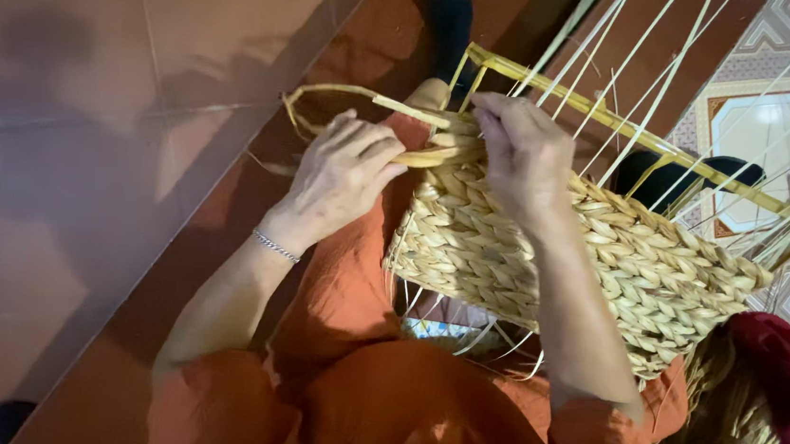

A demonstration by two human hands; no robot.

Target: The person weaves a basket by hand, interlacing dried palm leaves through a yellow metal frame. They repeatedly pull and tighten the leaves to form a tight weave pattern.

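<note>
A half-woven straw basket (657,274) of thick braided fibre rests on my lap, with thin upright stakes (636,81) rising from its yellow top rim (613,122). My left hand (342,175) grips a flat yellow fibre strand (420,158) at the basket's left corner; the strand loops out to the left. My right hand (524,157) pinches the weave at the top edge, right beside the left hand. A thin silver bracelet (276,246) circles my left wrist.
I wear orange clothes and sit on a reddish-brown tiled floor (89,129). Patterned white and brown tiles (765,131) lie at the right. A bundle of loose fibre on dark red cloth (759,416) sits at the lower right. Dark-socked feet (453,18) show beyond the basket.
</note>
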